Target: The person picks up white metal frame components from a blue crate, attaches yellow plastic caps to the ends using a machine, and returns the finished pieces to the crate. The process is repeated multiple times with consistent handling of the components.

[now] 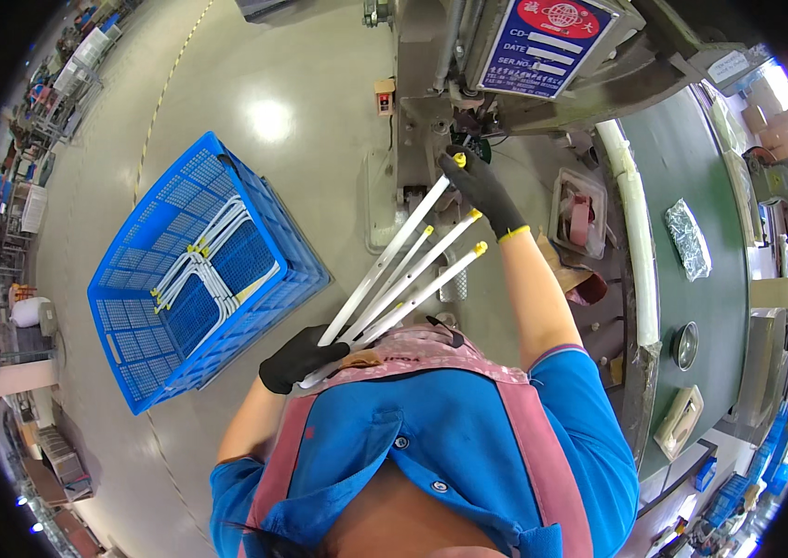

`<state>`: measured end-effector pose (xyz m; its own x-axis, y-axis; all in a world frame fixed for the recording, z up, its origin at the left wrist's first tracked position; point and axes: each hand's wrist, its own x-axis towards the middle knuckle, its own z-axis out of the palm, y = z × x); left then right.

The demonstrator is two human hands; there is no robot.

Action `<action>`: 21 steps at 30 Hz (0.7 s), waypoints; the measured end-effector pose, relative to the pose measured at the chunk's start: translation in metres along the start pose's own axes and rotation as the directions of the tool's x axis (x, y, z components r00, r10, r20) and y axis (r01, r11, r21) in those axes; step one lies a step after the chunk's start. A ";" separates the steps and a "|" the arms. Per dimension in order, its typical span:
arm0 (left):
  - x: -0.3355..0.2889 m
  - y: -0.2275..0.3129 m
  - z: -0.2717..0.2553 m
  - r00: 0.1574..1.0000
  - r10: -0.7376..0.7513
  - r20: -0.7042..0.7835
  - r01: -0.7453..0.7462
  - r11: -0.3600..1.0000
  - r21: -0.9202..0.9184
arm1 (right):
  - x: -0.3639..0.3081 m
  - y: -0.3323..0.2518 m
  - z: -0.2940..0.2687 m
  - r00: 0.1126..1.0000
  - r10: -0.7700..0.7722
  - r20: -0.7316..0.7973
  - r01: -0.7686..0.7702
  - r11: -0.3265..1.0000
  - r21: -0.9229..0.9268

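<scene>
Several white metal tubes with yellow end caps fan out in front of my apron. My left hand, in a black glove, is closed round their lower ends near my waist. Up by the machine, my right hand, also black-gloved, grips the yellow-tipped far end of the longest tube. The other tube ends stick out free below that hand. Part of the bundle's lower end is hidden by my left glove.
A blue plastic crate on the floor at left holds several bent white tubes. A large grey machine stands ahead. At right is a green-topped table with a metal bowl; a bin sits beside it.
</scene>
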<state>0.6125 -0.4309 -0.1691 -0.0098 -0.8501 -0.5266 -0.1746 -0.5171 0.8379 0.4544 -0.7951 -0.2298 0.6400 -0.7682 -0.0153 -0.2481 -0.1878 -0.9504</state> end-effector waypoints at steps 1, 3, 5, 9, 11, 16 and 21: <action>0.000 0.002 -0.001 0.999 -0.030 0.011 0.031 0.998 -0.057 | -0.011 0.005 -0.001 1.000 -0.009 -0.020 0.009 1.000 0.011; -0.002 0.006 0.000 0.995 -0.101 0.022 0.103 0.983 -0.151 | -0.021 0.015 -0.012 0.984 0.176 -0.021 -0.177 0.970 -0.167; -0.002 0.011 0.007 1.000 -0.012 -0.015 0.010 0.990 -0.144 | -0.037 0.028 -0.018 0.991 0.077 -0.107 -0.104 0.956 -0.275; -0.006 0.016 0.026 0.998 -0.046 -0.037 0.038 0.979 -0.198 | -0.037 0.041 -0.040 0.994 0.098 -0.041 -0.097 0.995 0.030; -0.007 0.015 0.036 0.993 -0.114 -0.039 0.103 0.970 -0.221 | -0.034 0.044 -0.045 0.996 0.094 -0.008 -0.094 0.995 0.041; -0.003 0.009 0.066 0.990 -0.009 -0.143 -0.037 0.948 -0.316 | -0.035 0.044 -0.051 0.999 -0.011 0.031 0.007 0.993 0.114; -0.006 0.011 0.075 0.981 -0.102 -0.164 0.038 0.934 -0.354 | -0.030 0.030 -0.049 0.992 -0.115 0.043 0.108 0.986 0.130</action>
<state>0.5365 -0.4236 -0.1671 0.1695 -0.7977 -0.5788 0.1852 -0.5510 0.8137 0.3925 -0.8077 -0.2428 0.6946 -0.7149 0.0807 -0.0808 -0.1889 -0.9787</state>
